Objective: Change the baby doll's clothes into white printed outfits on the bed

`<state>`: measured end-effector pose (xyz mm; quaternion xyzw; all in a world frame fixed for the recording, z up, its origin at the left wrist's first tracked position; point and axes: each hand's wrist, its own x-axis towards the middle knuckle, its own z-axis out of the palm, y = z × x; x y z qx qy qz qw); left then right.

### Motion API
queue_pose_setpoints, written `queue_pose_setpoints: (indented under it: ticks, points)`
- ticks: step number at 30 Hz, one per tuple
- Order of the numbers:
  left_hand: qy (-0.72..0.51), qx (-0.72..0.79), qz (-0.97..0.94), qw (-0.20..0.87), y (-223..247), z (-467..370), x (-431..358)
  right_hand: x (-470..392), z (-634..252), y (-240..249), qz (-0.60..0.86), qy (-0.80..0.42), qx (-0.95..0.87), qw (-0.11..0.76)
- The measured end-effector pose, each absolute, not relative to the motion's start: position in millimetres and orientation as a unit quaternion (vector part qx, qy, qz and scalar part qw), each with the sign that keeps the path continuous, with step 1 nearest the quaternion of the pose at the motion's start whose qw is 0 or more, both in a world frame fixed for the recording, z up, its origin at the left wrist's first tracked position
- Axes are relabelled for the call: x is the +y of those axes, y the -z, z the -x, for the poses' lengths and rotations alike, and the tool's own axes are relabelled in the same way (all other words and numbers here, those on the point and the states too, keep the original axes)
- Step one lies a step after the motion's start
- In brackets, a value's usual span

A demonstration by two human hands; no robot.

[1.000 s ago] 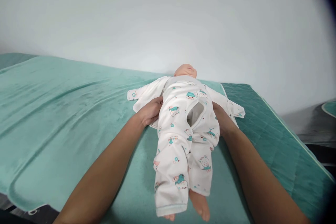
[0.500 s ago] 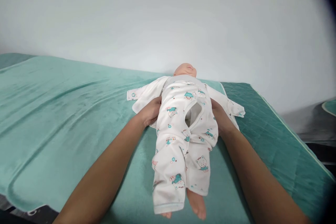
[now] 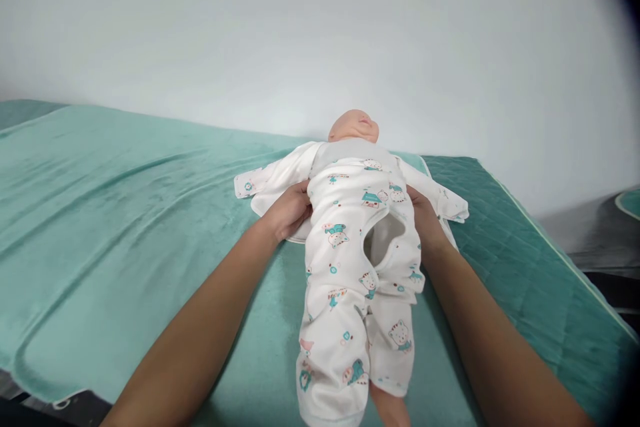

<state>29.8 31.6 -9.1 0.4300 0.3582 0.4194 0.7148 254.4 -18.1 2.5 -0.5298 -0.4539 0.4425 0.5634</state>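
A baby doll (image 3: 354, 127) lies on its back, its head toward the wall. It wears printed white split-crotch pants (image 3: 334, 267) and a white long-sleeved top (image 3: 280, 177) spread out at both sides. A grey-white torso shows above the pants' waist, and a bare foot (image 3: 391, 408) shows below one leg. My left hand (image 3: 291, 212) is closed at the left side of the pants near the waist, its fingertips tucked under the cloth. At the opposite side my right hand (image 3: 424, 220) grips the pants, its fingers mostly hidden behind them.
A light green blanket (image 3: 110, 227) covers the surface under the doll and drapes toward the front left. A darker quilted green cover (image 3: 515, 267) lies on the right. Behind stands a white wall (image 3: 300, 40). Another green edge (image 3: 629, 203) shows at far right.
The doll's hips and legs have shifted nearer and slightly right, and the pants' crotch opening gapes wider. Its head shows a little higher. Both hands keep nearly the same places.
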Motion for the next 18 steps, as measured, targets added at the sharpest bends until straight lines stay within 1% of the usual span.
queue_pose_setpoints:
  ticks: [5,12,18]
  points:
    - [-0.427,0.358,-0.426,0.713,5.7,-29.7,30.3,-17.8,-253.4,-1.3,0.515,-0.448,-0.449,0.577]
    - [-0.442,0.371,-0.405,0.710,1.3,-33.1,28.0,-18.5,-248.2,-4.4,0.532,-0.428,-0.438,0.584]
    - [-0.454,0.354,-0.417,0.703,3.2,-31.1,29.2,-16.7,-251.2,2.1,0.500,-0.438,-0.453,0.595]
